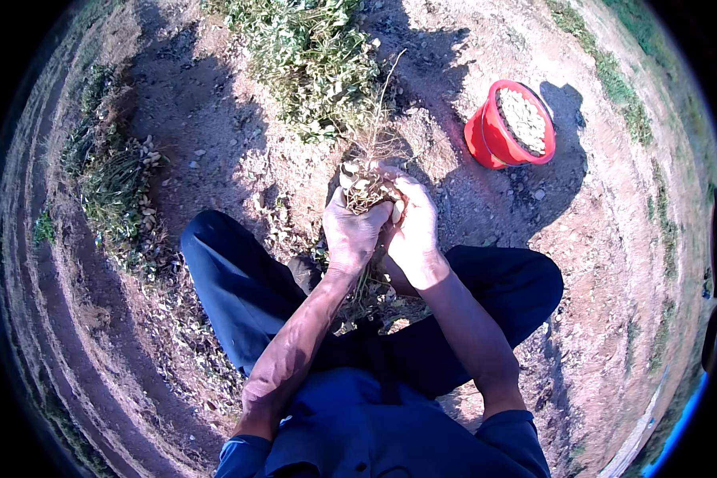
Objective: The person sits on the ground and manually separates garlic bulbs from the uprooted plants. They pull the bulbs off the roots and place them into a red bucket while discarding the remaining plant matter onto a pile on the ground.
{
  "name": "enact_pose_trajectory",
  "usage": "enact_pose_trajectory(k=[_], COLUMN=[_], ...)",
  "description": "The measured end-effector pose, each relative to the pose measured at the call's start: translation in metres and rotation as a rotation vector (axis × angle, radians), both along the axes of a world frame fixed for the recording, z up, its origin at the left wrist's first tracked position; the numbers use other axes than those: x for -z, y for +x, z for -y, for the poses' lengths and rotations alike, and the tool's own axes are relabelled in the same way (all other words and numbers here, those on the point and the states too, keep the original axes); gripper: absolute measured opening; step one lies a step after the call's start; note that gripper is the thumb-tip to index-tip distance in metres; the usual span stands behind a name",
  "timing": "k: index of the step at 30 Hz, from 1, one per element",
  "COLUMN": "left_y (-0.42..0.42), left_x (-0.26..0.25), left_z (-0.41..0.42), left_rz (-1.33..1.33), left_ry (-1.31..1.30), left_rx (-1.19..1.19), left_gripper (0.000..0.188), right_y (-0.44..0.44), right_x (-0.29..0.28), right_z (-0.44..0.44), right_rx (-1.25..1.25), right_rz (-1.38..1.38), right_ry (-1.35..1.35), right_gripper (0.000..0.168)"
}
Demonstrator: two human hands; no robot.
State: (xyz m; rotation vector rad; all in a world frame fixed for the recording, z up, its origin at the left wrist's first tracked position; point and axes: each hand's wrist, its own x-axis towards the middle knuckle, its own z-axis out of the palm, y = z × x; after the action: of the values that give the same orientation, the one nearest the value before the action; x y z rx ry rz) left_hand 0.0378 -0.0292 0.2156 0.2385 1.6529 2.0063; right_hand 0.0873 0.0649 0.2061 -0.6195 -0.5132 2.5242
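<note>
Both my hands meet in front of me around the root end of a peanut plant, with pale pods and thin brown roots showing between them. My left hand closes round its left and lower side. Along the right side, my right hand cups the pods and roots, its fingers curled over them. Dry root strands stick up past the fingertips. Leafy stems hang below the hands, partly hidden by the wrists.
A red plastic bucket holding many pale peanut pods stands at the upper right. Green peanut plants lie in a heap ahead. More pulled plants with pods lie at the left, along furrowed soil. My bent knees flank the hands.
</note>
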Motion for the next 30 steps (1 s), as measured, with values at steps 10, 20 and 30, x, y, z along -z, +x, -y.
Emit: enact_pose_trajectory(k=[10,20,30], left_y=[-0.012,-0.021,-0.066], left_x=[-0.013,-0.023,-0.009], left_z=[0.012,0.02,0.069], left_rz=[0.182,0.012,0.083], left_ry=[0.056,0.055,0.1], left_rx=[0.031,0.008,-0.103], left_gripper=[0.039,0.034,0.027], right_y=[0.003,0.0,-0.001], right_x=[0.018,0.033,0.034], right_z=[0.002,0.021,-0.001], right_rx=[0.068,0.143,0.271], right_rz=[-0.076,-0.164,-0.11], right_ry=[-0.205,-0.369,-0.596], right_gripper=[0.02,0.022,0.018])
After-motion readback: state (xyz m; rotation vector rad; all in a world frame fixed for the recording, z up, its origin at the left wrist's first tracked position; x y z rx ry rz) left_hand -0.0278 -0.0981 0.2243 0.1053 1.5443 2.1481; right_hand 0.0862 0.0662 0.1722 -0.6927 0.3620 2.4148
